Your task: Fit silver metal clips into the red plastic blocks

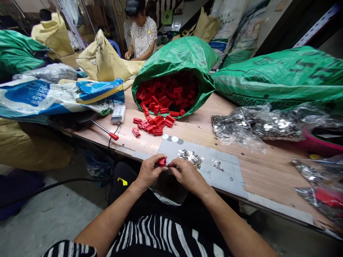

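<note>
While gripped between thumb and fingers of the left hand [148, 174], held at the near edge of the table [268, 160]: a red block [162, 162]. Taking 12 o'clock as straight across the table, to be found between 1 and 2 o'clock from the left palm, and at about 10 o'clock from the right hand [188, 175]. Long axis hard to read behind so much finger; seemingly running 9 to 3, with one end toward the right fingertips. Nearer of the two: the left, closed around the block. On the right, thumb and forefinger drawn into a tight pinch on a small dark part [167, 166], too little visible to name, just beside the block's 3 o'clock end; touching or slightly apart, impossible to tell. Turning chiefly on that line, in all likelihood: block at 9, pinch at 3. Also toward 3 o'clock, on a grey sheet [232, 169]: a heap of metal pieces [190, 157] and, farther along, a smaller cluster [218, 165]. Between 11 and 12: loose red blocks [157, 132], before the open mouth of a green sack [177, 53]. At 10: a red-handled tool [114, 136].
</note>
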Action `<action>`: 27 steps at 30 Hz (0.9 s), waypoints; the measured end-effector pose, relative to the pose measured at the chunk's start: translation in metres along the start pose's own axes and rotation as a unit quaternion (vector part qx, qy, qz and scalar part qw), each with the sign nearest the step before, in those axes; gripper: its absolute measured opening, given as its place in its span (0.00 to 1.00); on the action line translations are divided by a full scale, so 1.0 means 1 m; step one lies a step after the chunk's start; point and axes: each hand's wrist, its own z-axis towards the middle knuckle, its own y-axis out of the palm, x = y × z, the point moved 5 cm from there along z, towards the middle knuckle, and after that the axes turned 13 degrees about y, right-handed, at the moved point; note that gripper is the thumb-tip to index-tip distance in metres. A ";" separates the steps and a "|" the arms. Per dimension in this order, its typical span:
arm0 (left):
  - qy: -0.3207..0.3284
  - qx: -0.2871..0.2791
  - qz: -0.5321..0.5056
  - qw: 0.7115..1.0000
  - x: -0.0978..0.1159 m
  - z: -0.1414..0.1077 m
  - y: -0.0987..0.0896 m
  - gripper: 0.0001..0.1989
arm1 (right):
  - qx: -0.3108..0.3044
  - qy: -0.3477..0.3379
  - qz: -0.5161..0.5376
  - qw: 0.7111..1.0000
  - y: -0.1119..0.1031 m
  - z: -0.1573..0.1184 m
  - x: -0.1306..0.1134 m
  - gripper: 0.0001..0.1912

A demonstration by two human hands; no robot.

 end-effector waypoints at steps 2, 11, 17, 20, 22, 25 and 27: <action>-0.008 0.011 0.010 1.000 0.001 -0.001 0.001 0.16 | 0.004 0.005 0.000 1.000 0.000 0.001 -0.001 0.08; -0.045 0.059 -0.037 0.997 0.008 -0.005 -0.003 0.15 | 0.039 -0.038 0.047 0.997 -0.003 -0.010 0.000 0.11; -0.167 0.169 -0.345 0.908 0.025 -0.009 0.000 0.16 | 0.035 -0.047 0.133 0.989 -0.017 -0.029 0.002 0.11; -0.247 0.158 -0.520 0.802 0.035 -0.009 0.010 0.08 | -0.026 -0.042 0.153 0.987 -0.015 -0.038 -0.002 0.17; -0.290 0.149 -0.580 0.746 0.039 -0.011 0.014 0.08 | -0.044 -0.042 0.155 0.986 -0.014 -0.042 -0.006 0.21; -0.346 0.167 -0.617 0.687 0.040 -0.017 0.017 0.07 | -0.051 -0.043 0.138 0.988 -0.013 -0.044 -0.012 0.22; -0.372 0.171 -0.633 0.657 0.041 -0.020 0.019 0.09 | -0.048 -0.046 0.124 0.990 -0.013 -0.045 -0.014 0.21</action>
